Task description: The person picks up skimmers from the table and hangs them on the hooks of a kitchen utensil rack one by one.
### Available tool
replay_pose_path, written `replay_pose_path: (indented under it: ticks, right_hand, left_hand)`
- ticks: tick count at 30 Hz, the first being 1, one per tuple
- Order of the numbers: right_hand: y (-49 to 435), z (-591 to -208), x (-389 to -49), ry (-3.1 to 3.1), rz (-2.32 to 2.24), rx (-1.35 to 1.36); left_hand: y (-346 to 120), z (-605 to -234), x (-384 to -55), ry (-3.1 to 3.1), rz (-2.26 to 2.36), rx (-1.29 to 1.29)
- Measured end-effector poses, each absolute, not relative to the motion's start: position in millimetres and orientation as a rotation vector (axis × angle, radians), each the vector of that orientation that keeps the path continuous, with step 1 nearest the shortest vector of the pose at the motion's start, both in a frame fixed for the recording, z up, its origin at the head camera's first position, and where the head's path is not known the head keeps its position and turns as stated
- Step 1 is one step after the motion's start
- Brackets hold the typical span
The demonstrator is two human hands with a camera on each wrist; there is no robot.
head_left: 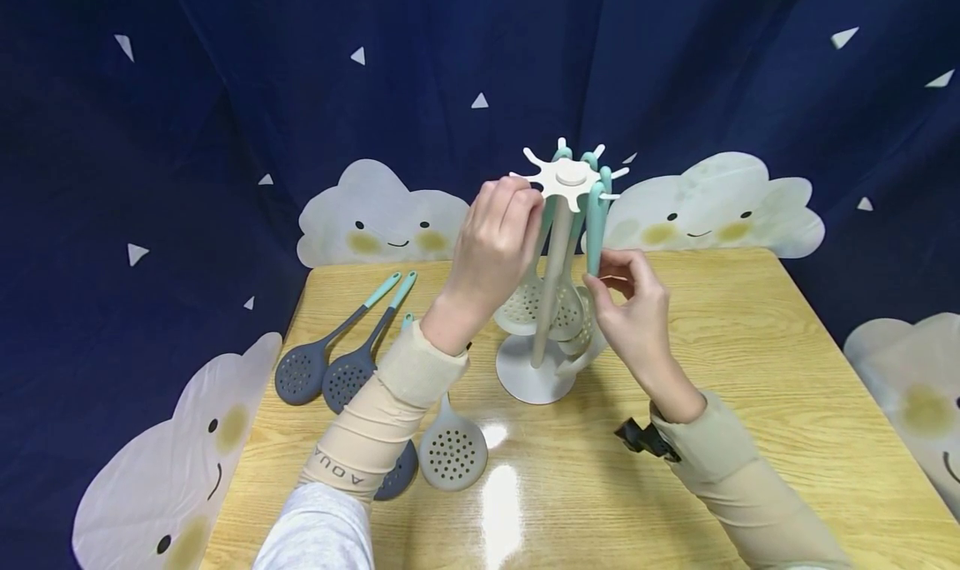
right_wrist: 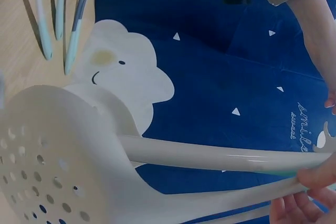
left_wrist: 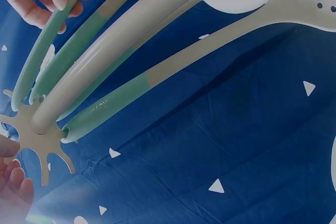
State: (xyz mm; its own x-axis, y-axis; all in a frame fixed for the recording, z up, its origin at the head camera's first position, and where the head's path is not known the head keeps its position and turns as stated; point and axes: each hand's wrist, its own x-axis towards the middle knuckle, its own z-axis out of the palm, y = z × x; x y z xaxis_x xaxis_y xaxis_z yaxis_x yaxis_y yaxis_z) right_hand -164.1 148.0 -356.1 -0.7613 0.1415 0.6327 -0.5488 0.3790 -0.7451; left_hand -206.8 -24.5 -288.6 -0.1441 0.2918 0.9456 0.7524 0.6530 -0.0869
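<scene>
A white rotating utensil stand (head_left: 553, 185) with hooked prongs and a pole stands on a round base. My left hand (head_left: 501, 224) is at the disc's left side, its thumb and fingertips pinching a prong, as the left wrist view shows. My right hand (head_left: 633, 303) pinches a pale grey skimmer (right_wrist: 58, 161) near the lower end of its teal handle (head_left: 596, 232). That handle's top meets a prong at the right of the disc. Behind it, several more pale skimmers (left_wrist: 202, 59) with teal handles hang from the stand, their perforated heads partly overlapping.
Two dark grey skimmers (head_left: 298, 374) with teal handle ends lie on the wooden table (head_left: 750, 370) at the left. Another dark skimmer (head_left: 397, 474) is partly hidden under my left forearm, beside a pale skimmer (head_left: 453, 453). A dark blue curtain (head_left: 420, 120) hangs behind.
</scene>
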Motion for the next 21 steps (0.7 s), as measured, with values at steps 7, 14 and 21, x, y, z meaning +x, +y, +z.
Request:
replay_pose_path:
  ticks: [7, 14, 21]
  right_hand:
    - [147.0, -357.5, -165.1, -2.01, 1.449, 0.366]
    - [145.6, -358.2, -165.9, -1.999, 1.468, 0.391]
    - [145.1, -358.3, -166.0, -1.994, 1.474, 0.397]
  left_hand:
    - [-24.7, -289.3, -206.8, -1.732, -0.507, -0.854]
    - [-24.7, -289.6, -206.9, -1.73, -0.516, -0.853]
    - [-24.6, -289.8, -206.6, -1.728, -0.52, -0.856]
